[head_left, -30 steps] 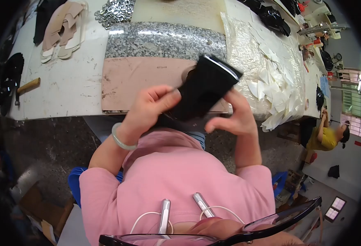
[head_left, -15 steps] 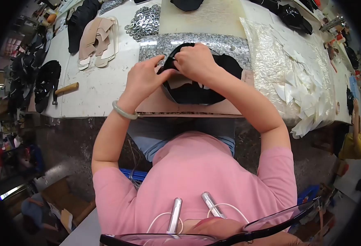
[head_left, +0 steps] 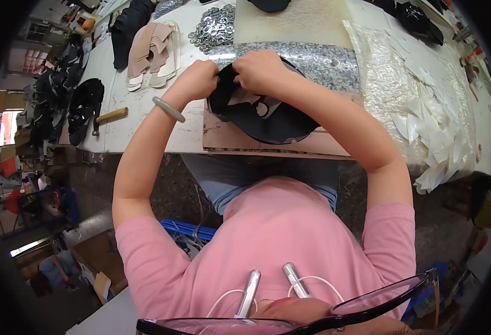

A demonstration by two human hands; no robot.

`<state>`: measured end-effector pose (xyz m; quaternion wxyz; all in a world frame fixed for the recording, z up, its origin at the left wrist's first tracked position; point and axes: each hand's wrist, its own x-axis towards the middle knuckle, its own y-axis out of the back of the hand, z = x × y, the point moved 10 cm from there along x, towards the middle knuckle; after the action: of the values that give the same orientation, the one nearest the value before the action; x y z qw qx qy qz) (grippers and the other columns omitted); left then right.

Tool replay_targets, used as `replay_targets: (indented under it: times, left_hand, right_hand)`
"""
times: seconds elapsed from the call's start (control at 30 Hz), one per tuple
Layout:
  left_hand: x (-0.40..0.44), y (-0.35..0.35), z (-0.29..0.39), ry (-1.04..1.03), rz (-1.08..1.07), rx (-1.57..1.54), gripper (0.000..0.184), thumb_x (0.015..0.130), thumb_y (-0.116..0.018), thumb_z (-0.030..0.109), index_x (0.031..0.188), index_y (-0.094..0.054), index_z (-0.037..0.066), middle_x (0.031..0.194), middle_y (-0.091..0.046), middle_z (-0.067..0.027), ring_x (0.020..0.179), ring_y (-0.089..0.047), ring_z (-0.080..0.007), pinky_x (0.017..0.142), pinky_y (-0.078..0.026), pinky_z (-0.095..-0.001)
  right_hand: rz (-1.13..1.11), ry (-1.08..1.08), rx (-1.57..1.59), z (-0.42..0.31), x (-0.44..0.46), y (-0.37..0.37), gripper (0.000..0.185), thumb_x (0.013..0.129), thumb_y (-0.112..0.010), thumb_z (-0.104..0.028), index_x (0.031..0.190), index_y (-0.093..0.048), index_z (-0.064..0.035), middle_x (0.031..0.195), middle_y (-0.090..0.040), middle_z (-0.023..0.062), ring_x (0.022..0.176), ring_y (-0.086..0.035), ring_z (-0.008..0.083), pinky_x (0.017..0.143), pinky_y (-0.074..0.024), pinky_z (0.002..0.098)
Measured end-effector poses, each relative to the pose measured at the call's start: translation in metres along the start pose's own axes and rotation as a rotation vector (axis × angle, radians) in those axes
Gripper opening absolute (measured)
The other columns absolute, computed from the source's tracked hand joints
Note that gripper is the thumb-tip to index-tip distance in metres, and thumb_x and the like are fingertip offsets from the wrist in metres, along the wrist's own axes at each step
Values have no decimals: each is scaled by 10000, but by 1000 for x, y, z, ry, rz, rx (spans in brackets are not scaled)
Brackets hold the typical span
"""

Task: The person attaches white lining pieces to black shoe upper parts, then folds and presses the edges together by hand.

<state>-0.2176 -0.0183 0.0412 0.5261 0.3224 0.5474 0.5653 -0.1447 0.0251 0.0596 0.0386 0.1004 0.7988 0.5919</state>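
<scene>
A black, curved, leather-like piece (head_left: 281, 125) with a pale lining lies near the table's front edge, spread between my two hands. My left hand (head_left: 199, 79) is closed on its upper left edge, the fingers curled in. My right hand (head_left: 259, 72) grips the top edge a little further right, knuckles up and thumb side toward the left hand. A round opening shows in the pale lining below my right hand. Under the piece are a brown board (head_left: 223, 137) and a grey speckled slab (head_left: 318, 61). My fingertips are partly hidden by the black material.
Beige cut pieces (head_left: 155, 47) and a heap of metal rings (head_left: 214, 29) lie on the left half. A hammer (head_left: 111, 115) rests near black shoe-like parts (head_left: 85, 109). White scraps (head_left: 427, 125) on clear plastic sheeting cover the right side.
My left hand has gone from open fingers and thumb to a closed grip on the black piece's edge. The piece is tilted and spread wider. The whole view has shifted slightly.
</scene>
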Motion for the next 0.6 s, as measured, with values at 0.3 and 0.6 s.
replay_targets:
  times: [0.3, 0.6]
  left_hand:
    - [18, -1, -3, 8, -57, -86, 160, 775, -575, 85, 831, -663, -36, 723, -626, -240, 680, -640, -334, 645, -489, -401]
    - [20, -1, -6, 116, -85, -133, 423, 755, -528, 103, 1139, -682, 193, 840, -692, -153, 791, -667, -304, 746, -527, -376]
  right_hand:
    - [-56, -63, 171, 31, 9, 4, 239, 760, -727, -320, 836, -716, -94, 870, -692, 130, 875, -662, 310, 747, -527, 410]
    - [136, -74, 83, 41, 11, 7, 303, 843, -630, -318, 819, -688, -21, 834, -665, 188, 840, -637, 375, 750, -511, 448]
